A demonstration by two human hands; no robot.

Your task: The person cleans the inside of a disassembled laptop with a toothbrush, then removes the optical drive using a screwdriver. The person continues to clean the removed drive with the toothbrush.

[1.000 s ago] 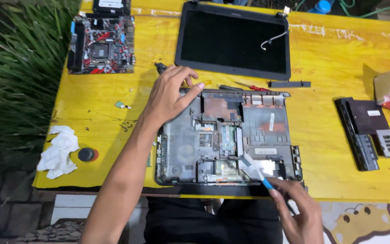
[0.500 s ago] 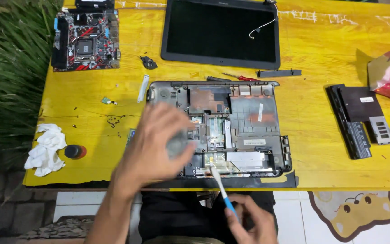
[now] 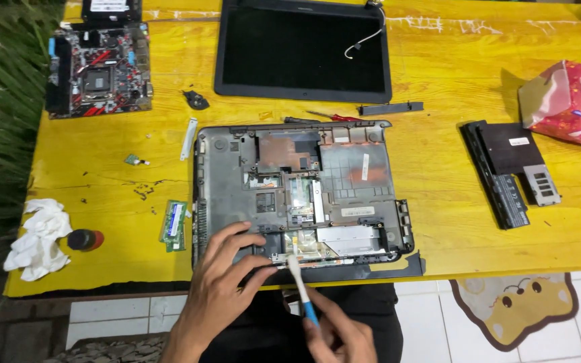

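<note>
Two hands working at yellow desk (image 3: 438,154) near edge: left hand (image 3: 220,282) lying spread on laptop base (image 3: 297,195), right hand (image 3: 341,336) grip pinching brush (image 3: 302,289); tiled floor (image 3: 559,323) showing below.

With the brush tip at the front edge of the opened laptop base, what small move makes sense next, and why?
Probably a short sweep of the brush along the front edge of the laptop base. Its white tip sits right at the open bay there, the right hand grips the blue handle, and the left hand presses on the front left corner, steadying it.
</note>
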